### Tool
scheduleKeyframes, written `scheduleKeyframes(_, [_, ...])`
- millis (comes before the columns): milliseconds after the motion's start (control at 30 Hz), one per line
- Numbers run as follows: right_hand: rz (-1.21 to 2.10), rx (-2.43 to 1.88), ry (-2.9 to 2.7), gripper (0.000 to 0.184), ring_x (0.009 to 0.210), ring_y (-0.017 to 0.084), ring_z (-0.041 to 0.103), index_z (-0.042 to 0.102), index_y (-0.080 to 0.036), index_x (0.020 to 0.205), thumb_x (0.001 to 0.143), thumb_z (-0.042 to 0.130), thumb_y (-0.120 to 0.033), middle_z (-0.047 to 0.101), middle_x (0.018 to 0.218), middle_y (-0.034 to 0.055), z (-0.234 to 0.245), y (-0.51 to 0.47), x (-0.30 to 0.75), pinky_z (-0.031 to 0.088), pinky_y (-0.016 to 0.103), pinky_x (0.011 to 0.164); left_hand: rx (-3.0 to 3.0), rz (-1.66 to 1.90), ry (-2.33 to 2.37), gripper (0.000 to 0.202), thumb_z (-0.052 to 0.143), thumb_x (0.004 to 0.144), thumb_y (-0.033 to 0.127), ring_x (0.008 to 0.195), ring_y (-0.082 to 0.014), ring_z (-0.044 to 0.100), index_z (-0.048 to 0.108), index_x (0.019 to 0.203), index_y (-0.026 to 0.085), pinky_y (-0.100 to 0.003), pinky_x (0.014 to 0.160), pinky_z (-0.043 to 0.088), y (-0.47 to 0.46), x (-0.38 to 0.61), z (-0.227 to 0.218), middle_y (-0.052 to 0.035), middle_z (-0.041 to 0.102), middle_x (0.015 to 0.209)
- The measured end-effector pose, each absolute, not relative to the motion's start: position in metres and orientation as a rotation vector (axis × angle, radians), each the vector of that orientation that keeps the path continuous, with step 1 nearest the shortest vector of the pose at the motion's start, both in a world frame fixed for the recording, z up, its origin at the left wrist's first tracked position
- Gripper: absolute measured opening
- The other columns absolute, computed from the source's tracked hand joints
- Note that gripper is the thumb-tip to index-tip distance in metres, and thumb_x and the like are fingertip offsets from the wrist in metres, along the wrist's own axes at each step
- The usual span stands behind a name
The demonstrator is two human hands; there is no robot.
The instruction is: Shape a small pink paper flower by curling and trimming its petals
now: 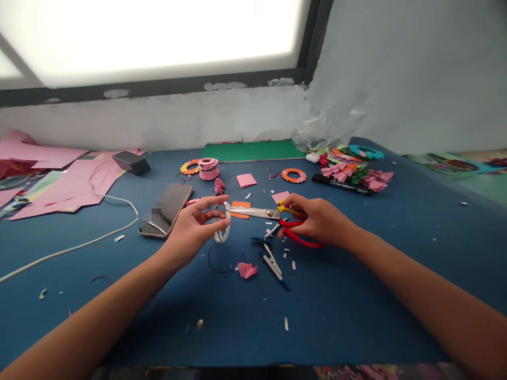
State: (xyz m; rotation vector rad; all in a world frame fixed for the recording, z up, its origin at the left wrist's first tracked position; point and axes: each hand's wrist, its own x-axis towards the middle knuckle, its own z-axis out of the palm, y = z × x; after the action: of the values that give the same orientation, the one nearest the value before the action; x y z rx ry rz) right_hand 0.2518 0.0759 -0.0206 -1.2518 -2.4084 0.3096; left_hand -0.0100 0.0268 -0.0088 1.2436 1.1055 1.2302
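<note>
My left hand grips a white paper ring between thumb and fingers, above the blue table. In my right hand is a pair of scissors with red and yellow handles. Their blades point left and the tips meet the upper edge of the ring. An orange paper piece lies beyond the blades. Below them rest a white and blue compass and a folded pink paper piece.
A phone lies by my left hand, with a white cable further left. Pink sheets and a black box sit at the back left. A black marker and folded paper flowers lie at the back right.
</note>
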Motion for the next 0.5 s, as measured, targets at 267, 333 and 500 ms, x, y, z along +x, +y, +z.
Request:
scheduleKeyframes(267, [0.338, -1.228, -2.422, 0.049, 0.055, 0.014, 0.052, 0.053, -0.024, 0.095, 0.063, 0.072, -0.056, 0.056, 0.064, -0.0043, -0.0238, 0.0783, 0.2548, 0.033, 0.023, 0.050, 1.206, 1.188, 1.123, 0.039, 0.073, 0.064, 0.012, 0.071, -0.0117, 0.058, 0.066, 0.102, 0.015, -0.022, 0.059, 0.048, 0.0256, -0.0094, -0.0050, -0.0021, 0.064, 0.077])
scheduleKeyframes(333, [0.356, -1.223, -2.427, 0.049, 0.055, 0.014, 0.051, 0.053, -0.024, 0.095, 0.063, 0.071, -0.057, 0.056, 0.063, -0.0047, -0.0242, 0.0786, 0.2547, 0.034, 0.023, 0.050, 1.197, 1.166, 1.119, 0.039, 0.073, 0.064, 0.013, 0.070, -0.0117, 0.059, 0.066, 0.102, 0.015, -0.021, 0.058, 0.047, 0.0256, -0.0101, -0.0047, -0.0019, 0.064, 0.074])
scheduleKeyframes(500, [0.387, -1.217, -2.441, 0.048, 0.058, 0.015, 0.053, 0.053, -0.024, 0.094, 0.064, 0.071, -0.056, 0.059, 0.067, -0.0037, -0.0234, 0.0781, 0.2536, 0.036, 0.023, 0.052, 1.188, 1.143, 1.105, 0.034, 0.073, 0.064, 0.012, 0.069, -0.0099, 0.058, 0.065, 0.097, 0.016, -0.019, 0.057, 0.046, 0.0257, -0.0105, -0.0046, -0.0012, 0.064, 0.076])
